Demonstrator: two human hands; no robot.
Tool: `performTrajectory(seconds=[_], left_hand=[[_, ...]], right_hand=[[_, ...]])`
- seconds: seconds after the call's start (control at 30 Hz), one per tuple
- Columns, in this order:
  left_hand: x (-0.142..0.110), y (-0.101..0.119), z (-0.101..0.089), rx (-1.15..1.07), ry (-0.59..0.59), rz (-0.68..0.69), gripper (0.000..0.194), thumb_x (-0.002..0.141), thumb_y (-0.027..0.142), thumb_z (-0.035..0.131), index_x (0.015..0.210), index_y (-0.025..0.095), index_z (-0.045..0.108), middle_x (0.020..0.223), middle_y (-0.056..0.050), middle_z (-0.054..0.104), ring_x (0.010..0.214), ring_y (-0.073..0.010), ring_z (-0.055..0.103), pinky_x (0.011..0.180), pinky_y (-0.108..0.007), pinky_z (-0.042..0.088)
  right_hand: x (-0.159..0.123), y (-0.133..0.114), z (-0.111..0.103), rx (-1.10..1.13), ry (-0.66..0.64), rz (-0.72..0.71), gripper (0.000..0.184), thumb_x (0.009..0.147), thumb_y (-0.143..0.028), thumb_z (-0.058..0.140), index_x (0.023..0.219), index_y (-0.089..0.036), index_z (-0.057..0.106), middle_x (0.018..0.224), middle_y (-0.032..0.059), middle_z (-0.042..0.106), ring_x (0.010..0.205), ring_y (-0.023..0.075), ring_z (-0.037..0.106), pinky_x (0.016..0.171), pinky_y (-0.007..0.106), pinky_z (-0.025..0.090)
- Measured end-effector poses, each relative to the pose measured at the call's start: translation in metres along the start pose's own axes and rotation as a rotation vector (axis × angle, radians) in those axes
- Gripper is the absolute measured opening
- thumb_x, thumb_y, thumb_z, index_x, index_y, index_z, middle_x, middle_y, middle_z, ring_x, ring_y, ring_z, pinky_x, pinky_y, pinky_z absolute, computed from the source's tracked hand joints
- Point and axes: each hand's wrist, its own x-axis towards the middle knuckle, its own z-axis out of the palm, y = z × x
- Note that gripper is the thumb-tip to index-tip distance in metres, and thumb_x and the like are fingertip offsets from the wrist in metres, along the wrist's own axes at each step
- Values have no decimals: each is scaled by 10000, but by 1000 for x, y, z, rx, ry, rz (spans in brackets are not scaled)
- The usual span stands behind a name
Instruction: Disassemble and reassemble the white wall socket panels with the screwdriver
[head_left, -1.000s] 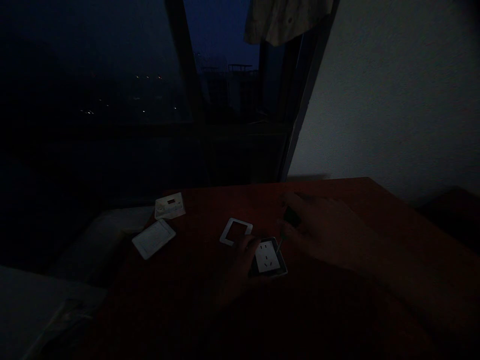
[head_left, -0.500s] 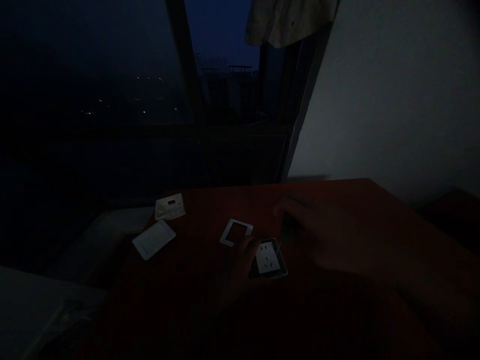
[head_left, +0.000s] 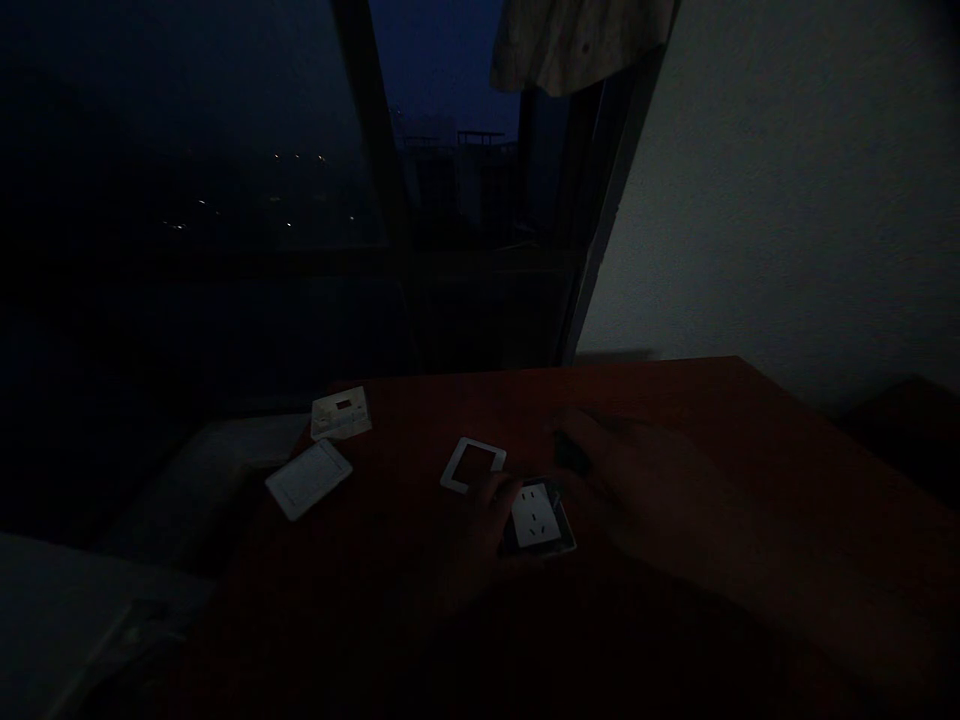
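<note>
A wall socket (head_left: 535, 516) with a white slotted face and a dark surround lies on the red table. My left hand (head_left: 486, 525) grips its left side, fingers over the upper left corner. In my right hand (head_left: 615, 465) is what looks like a screwdriver (head_left: 572, 454), its dark handle between the fingers. The thin shaft points down at the socket's upper right edge; darkness hides whether the tip touches a screw. A white square frame (head_left: 453, 471) lies flat just beyond my left hand, its middle open.
A white plate (head_left: 309, 480) and another white cover with a small rectangular hole (head_left: 341, 414) lie at the left edge of the red table (head_left: 405, 430). Behind stands a dark window, with a pale wall (head_left: 780, 200) to the right. The room is very dim.
My right hand has turned and lowered slightly around the screwdriver, whose handle now leans differently. The left hand and socket stay in place.
</note>
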Motion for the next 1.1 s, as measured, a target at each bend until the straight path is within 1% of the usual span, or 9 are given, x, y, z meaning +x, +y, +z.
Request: performTrajectory(seconds=[0.13, 0.27, 0.33, 0.43, 0.53, 0.7, 0.9, 1.03, 1.1], left_hand=[[-1, -1, 0, 23, 19, 5, 837, 745, 510, 708, 1440, 286, 299, 1471, -73, 328, 1302, -298, 368, 1057, -415, 347], [-1, 3, -2, 9, 11, -10, 819, 737, 471, 728, 1426, 286, 324, 1460, -74, 339, 1302, -295, 373, 1052, -413, 352], [-1, 5, -4, -8, 9, -11, 822, 727, 462, 736, 1420, 290, 328, 1449, -73, 355, 1292, -298, 384, 1044, -416, 361], [-1, 6, -4, -17, 3, -4, 793, 743, 493, 711, 1414, 297, 336, 1443, -65, 367, 1273, -300, 407, 1017, -412, 389], [-1, 4, -2, 29, 19, -2, 788, 742, 515, 704, 1408, 283, 354, 1449, -73, 362, 1271, -312, 403, 1014, -426, 389], [-1, 0, 1, 34, 9, -16, 829, 722, 483, 730, 1422, 291, 329, 1468, -73, 336, 1293, -310, 382, 1038, -429, 368], [-1, 3, -1, 36, 16, 2, 816, 740, 504, 714, 1422, 286, 324, 1449, -74, 359, 1279, -306, 396, 1030, -423, 377], [-2, 3, -2, 21, 16, 1, 826, 741, 499, 715, 1429, 306, 301, 1462, -56, 342, 1297, -298, 378, 1049, -414, 357], [-2, 3, -1, 18, 14, 0, 826, 745, 496, 712, 1432, 303, 297, 1474, -60, 325, 1303, -301, 370, 1051, -419, 354]], right_hand=[[5, 2, 5, -228, 62, 177, 232, 920, -394, 414, 1010, -219, 538, 806, 66, 669, 591, 197, 623, 466, 263, 271], [7, 7, 7, 4, 76, 48, 253, 857, -226, 469, 1109, -209, 486, 1044, 79, 641, 814, 199, 640, 576, 269, 393], [8, 9, 9, 72, 76, -11, 274, 855, -184, 459, 1128, -204, 468, 1077, 75, 635, 842, 188, 638, 619, 270, 415], [10, 10, 15, -82, 110, 74, 222, 925, -310, 411, 1098, -201, 497, 955, 79, 669, 711, 205, 645, 540, 273, 376], [10, 10, 17, -194, 127, 156, 300, 934, -413, 381, 1089, -196, 519, 875, 86, 675, 624, 213, 631, 498, 270, 342], [9, 12, 16, 89, 122, -24, 373, 869, -189, 432, 1242, -198, 427, 1123, 95, 624, 838, 187, 641, 634, 275, 433], [9, 11, 16, -187, 110, 154, 288, 928, -396, 396, 1080, -198, 540, 891, 87, 665, 633, 224, 632, 486, 284, 353], [2, 8, 12, 32, 76, 3, 293, 893, -220, 406, 1177, -193, 471, 1105, 100, 619, 813, 206, 643, 589, 290, 427], [-1, 5, 12, 74, 58, -51, 322, 887, -185, 407, 1206, -205, 447, 1131, 89, 614, 847, 194, 642, 609, 280, 430]])
